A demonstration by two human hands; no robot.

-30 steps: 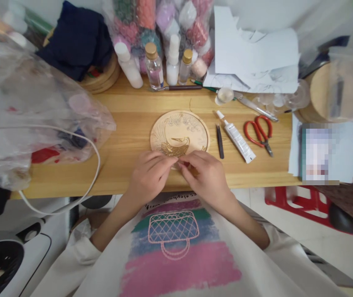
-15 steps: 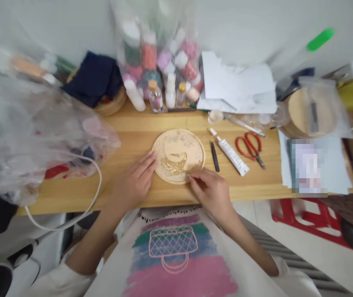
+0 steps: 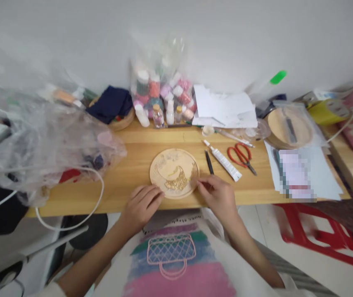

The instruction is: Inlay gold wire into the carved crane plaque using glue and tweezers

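Observation:
A round wooden disc (image 3: pixel 157 165) lies flat near the front edge of the table. It carries thin drawn lines and a curved, bird-like gold patch (image 3: pixel 178 181). My left hand (image 3: pixel 142 206) rests at the disc's lower left edge, fingers stretched out and touching the rim. At the right rim my right hand (image 3: pixel 219 196) has its thumb and forefinger pinched together; whatever may be between them is too small to make out. Just beyond that hand lie black tweezers (image 3: pixel 209 162), a white tube (image 3: pixel 226 164) with its nozzle pointing away, and red-handled pliers (image 3: pixel 242 157).
A clear bag of jars (image 3: pixel 154 86) stands at the back, with small bottles (image 3: pixel 158 117) before it. White papers (image 3: pixel 222 107) lean right of them. Plastic bags (image 3: pixel 55 144) and a white cable (image 3: pixel 102 189) crowd the left. A wooden round (image 3: pixel 287 128) sits at right.
The disc has turned anticlockwise, its drawn flowers going from upper right to upper left. My left hand has slid to the lower left rim. The camera view has shifted too.

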